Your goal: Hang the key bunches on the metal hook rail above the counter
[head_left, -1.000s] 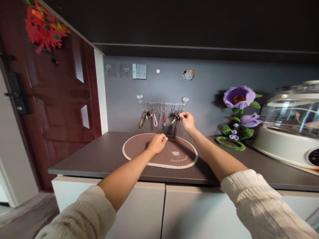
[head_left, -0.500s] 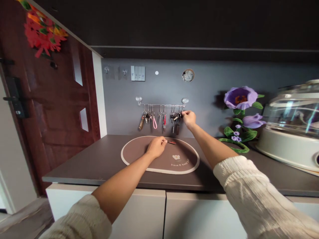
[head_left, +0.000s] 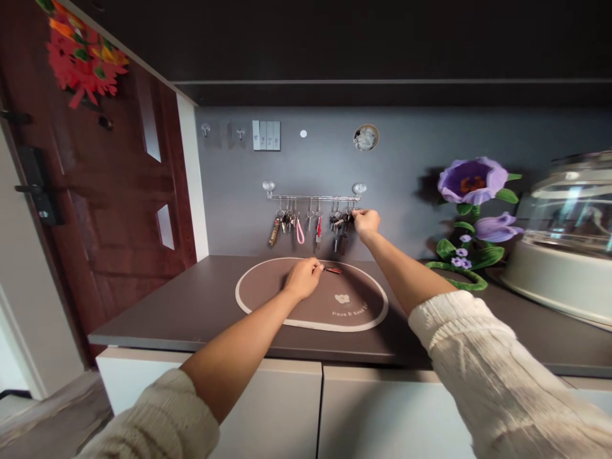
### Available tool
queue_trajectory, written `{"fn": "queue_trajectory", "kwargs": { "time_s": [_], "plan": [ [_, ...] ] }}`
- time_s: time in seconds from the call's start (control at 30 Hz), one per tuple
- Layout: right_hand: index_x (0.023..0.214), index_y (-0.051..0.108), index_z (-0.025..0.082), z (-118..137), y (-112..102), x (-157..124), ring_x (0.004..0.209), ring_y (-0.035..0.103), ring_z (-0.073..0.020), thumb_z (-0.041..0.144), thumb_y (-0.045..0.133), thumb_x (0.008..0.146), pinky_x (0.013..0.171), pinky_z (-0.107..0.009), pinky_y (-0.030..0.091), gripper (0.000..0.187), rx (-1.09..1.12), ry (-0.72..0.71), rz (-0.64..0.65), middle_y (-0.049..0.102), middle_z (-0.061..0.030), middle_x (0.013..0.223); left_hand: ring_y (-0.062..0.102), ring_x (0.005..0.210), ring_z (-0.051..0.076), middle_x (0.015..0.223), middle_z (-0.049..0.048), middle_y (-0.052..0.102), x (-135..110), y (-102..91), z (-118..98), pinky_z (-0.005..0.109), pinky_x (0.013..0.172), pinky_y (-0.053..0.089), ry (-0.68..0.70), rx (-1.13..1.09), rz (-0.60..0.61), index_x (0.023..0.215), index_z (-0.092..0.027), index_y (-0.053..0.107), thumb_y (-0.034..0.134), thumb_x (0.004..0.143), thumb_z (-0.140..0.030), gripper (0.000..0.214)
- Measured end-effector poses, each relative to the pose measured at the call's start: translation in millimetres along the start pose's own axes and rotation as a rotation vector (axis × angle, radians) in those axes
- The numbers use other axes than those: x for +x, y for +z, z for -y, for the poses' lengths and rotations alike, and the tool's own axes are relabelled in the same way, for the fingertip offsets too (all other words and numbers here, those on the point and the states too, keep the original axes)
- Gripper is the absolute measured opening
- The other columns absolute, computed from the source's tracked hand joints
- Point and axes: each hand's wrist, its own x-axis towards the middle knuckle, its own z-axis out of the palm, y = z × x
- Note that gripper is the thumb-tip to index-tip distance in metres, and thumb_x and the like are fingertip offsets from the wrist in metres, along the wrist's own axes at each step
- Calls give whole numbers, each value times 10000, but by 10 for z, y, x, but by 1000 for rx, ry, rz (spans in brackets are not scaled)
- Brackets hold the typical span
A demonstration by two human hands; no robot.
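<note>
My left hand (head_left: 305,279) is closed just above the oval brown mat (head_left: 268,299), its thumb and forefinger pinching the end of a small slim red-and-dark item (head_left: 333,270), perhaps a key. My right hand (head_left: 367,223) is pinched at the right end of the clear hook rail (head_left: 313,197), by the last hook. Its fingers touch a dark bunch of keys there, and they partly hide what they grip. Along the rail hang several key rings, among them a brown tag (head_left: 274,232), a pink loop strap (head_left: 299,232) and a red key fob (head_left: 319,231).
To the right stand a purple fabric flower (head_left: 473,182) and a cream appliance with a clear dome (head_left: 564,280). A dark shelf (head_left: 363,51) overhangs the counter (head_left: 176,306). At the left is a reddish-brown door (head_left: 109,191). Light switches (head_left: 266,136) sit on the back wall.
The view has shifted slightly. Both hands keep nearly the same places, the left with the red-and-dark item, the right at the end of the rail.
</note>
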Motion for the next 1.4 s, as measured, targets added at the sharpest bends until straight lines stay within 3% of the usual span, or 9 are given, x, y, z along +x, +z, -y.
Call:
{"fn": "queue_trajectory", "kwargs": {
  "time_s": [0.37, 0.67, 0.9, 1.0, 1.17, 1.3, 1.4],
  "plan": [
    [594, 622, 160, -70, 51, 35, 676, 575, -187, 224, 603, 602, 690, -307, 447, 67, 25, 46, -41, 636, -76, 655, 544, 688, 126, 790, 44, 647, 3, -13, -8, 232, 641, 393, -21, 29, 1, 799, -166, 608, 410, 812, -281, 230],
    [683, 637, 155, -24, -32, -118, 722, 588, -179, 225, 534, 687, 713, -288, 434, 124, -26, 44, 35, 659, -83, 775, 549, 716, 139, 795, 59, 642, 13, -39, -10, 250, 676, 389, -60, 71, -28, 778, -162, 599, 400, 822, -269, 230],
    [696, 642, 158, -51, -115, -329, 690, 570, -168, 212, 524, 675, 687, -270, 432, 132, -6, -20, 34, 651, -69, 698, 564, 756, 146, 823, 68, 648, 19, -71, -7, 253, 695, 395, -141, 75, -49, 788, -166, 599, 413, 826, -277, 220],
    [743, 638, 155, -75, -134, -523, 624, 556, -137, 233, 506, 684, 649, -255, 432, 164, 21, -16, 124, 642, -45, 693, 567, 767, 152, 834, 71, 648, 24, -77, 6, 259, 701, 399, -169, 77, -49, 783, -169, 593, 416, 826, -268, 207],
    [731, 623, 145, -179, -123, -958, 578, 532, -108, 255, 500, 684, 599, -228, 425, 172, 30, -86, 390, 610, -6, 624, 566, 746, 141, 838, 60, 648, 33, -73, 39, 254, 703, 409, -224, 50, -36, 821, -175, 587, 430, 817, -242, 170],
    [713, 633, 165, -266, -106, -1221, 651, 557, -116, 220, 527, 697, 655, -223, 413, 121, -194, -209, 518, 638, -11, 691, 555, 730, 125, 831, 45, 642, 51, -41, 98, 242, 705, 411, -230, 44, -31, 820, -176, 582, 452, 806, -234, 143],
    [756, 646, 171, -317, -71, -1266, 747, 574, -137, 169, 513, 724, 716, -232, 402, 137, -399, -340, 593, 657, -39, 797, 553, 731, 122, 844, 48, 640, 66, -17, 141, 237, 696, 413, -235, 40, -32, 813, -171, 583, 457, 795, -217, 135]
  ]
}}
